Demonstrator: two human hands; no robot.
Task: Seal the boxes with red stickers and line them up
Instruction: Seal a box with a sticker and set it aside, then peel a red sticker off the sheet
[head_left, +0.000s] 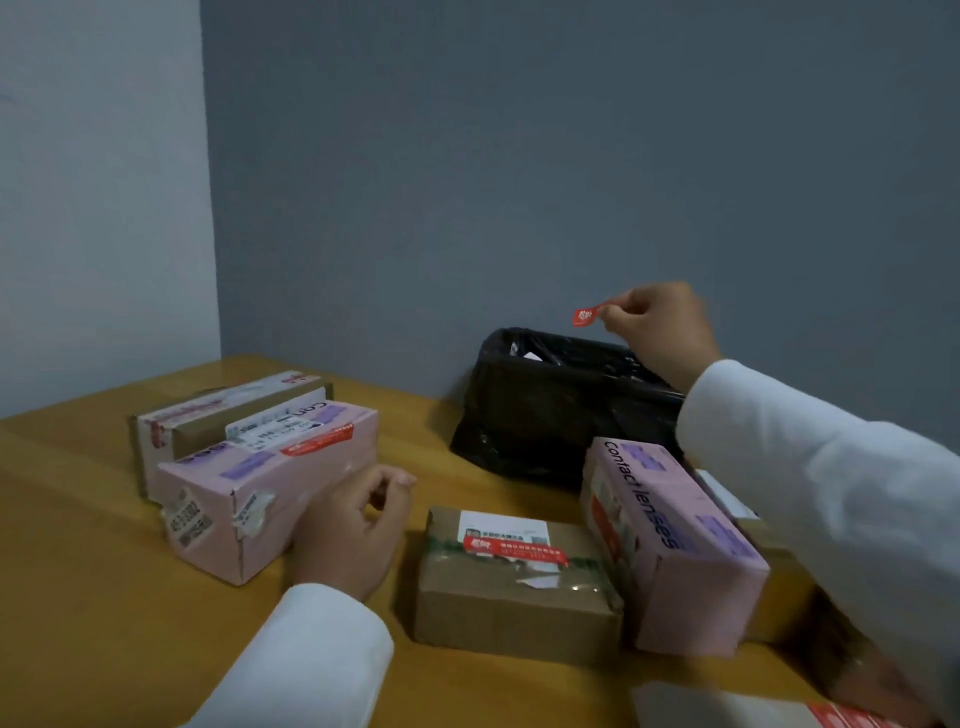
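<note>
**Red sticker in hand, box still to seal**

Red sticker (586, 316) is pinched by the right hand (657, 330) above the black bin bag (545, 415). Left hand (353, 530), loosely curled and holding nothing, rests beside the left pink box (270, 488). Next, likely, comes pressing it across the "Contact lenses" box (670, 540) on the bench (104, 597).

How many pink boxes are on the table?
2. One pink box lies at the left beside the left hand; the other pink box lies at the right, under the right sleeve. More may be hidden behind that sleeve.
</note>
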